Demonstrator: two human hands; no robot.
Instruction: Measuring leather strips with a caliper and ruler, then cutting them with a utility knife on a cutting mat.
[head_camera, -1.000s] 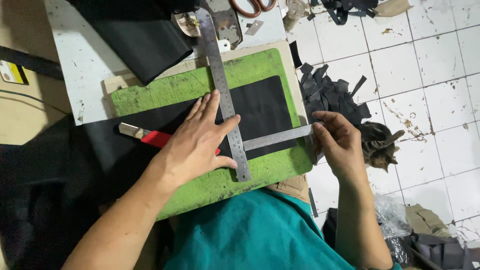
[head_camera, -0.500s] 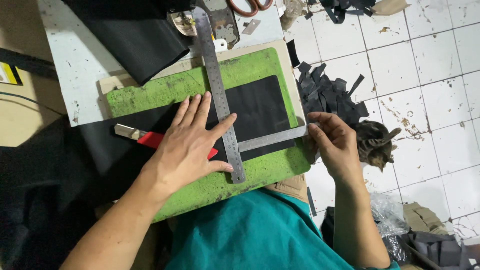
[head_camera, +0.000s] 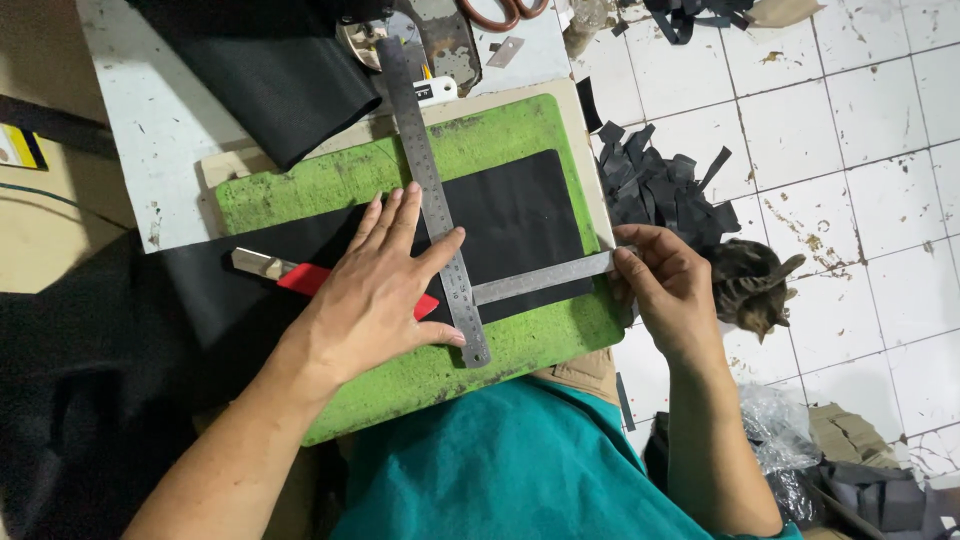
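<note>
Below, green mat over white tiles; left hand flat, right hand pinching square.

Light is even & fairly bright, approx from overhead, no hard glare. White floor tiles at right are the brightest area, slightly washed. Left side goes dim: black fabric is nearly featureless, detail lost in shadow. Soft short shadows under the left hand & along the steel ruler; ruler shows only a dull sheen. Focus sharp at centre, green mat texture crisp. Mild wide-angle bend at the edges; corners a bit softer. No motion blur visible.
</note>
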